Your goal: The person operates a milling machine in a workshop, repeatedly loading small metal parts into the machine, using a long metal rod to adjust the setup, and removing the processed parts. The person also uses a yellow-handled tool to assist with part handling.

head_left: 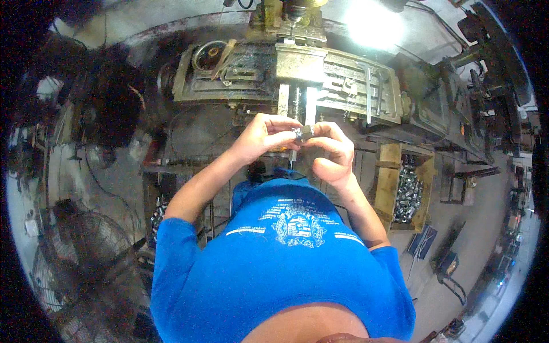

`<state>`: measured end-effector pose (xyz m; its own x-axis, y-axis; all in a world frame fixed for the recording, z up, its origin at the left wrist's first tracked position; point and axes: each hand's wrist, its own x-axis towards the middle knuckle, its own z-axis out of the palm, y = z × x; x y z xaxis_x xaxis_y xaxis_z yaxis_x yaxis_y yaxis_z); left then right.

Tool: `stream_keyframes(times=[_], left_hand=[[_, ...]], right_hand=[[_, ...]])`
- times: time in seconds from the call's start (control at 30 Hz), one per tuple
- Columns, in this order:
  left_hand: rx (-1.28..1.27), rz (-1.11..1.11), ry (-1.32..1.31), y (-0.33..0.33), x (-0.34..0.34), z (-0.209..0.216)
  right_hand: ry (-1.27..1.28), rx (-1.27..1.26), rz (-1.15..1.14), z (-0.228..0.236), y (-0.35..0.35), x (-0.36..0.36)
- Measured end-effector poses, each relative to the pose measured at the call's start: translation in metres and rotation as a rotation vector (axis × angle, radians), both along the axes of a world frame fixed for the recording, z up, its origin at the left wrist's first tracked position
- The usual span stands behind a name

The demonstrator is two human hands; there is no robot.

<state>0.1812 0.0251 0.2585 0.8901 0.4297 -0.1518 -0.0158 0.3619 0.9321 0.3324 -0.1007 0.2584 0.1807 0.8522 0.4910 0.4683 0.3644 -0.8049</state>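
A small grey metal part (307, 132), blocky and shiny, is held up in front of my chest. My left hand (264, 137) pinches its left end between thumb and fingers. From the other side, my right hand (333, 150) grips its right end with the thumb and fingertips. The fingers cover both ends, so its full shape is hidden. Just beyond my hands stands a milling machine with a long slotted table (246, 86) and a metal vise (300, 66) at its middle, under the spindle (295, 12).
A wooden crate (389, 188) full of shiny metal parts (407, 191) stands to my right. More metal parts (158, 212) lie in a container at my left. A large caged fan (86, 274) is at the lower left. A handwheel (210, 55) sits on the machine table's left.
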Motion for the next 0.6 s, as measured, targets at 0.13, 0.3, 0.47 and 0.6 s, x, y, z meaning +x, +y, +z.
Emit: stream_keyframes(times=[0.13,0.3,0.47,0.6], left_hand=[[0.012,0.072,0.043,-0.005,0.001,-0.002],[0.114,0.136,0.041,-0.011,0.007,-0.002],[0.028,0.127,-0.011,-0.005,0.008,-0.006],[-0.029,0.112,-0.036,0.0,0.006,-0.004]], right_hand=[[-0.043,0.014,-0.06,0.0,0.0,-0.006],[-0.199,0.114,-0.123,-0.003,0.005,-0.013],[-0.198,0.13,-0.123,-0.002,0.01,-0.01],[-0.188,0.145,-0.101,-0.003,0.01,-0.009]])
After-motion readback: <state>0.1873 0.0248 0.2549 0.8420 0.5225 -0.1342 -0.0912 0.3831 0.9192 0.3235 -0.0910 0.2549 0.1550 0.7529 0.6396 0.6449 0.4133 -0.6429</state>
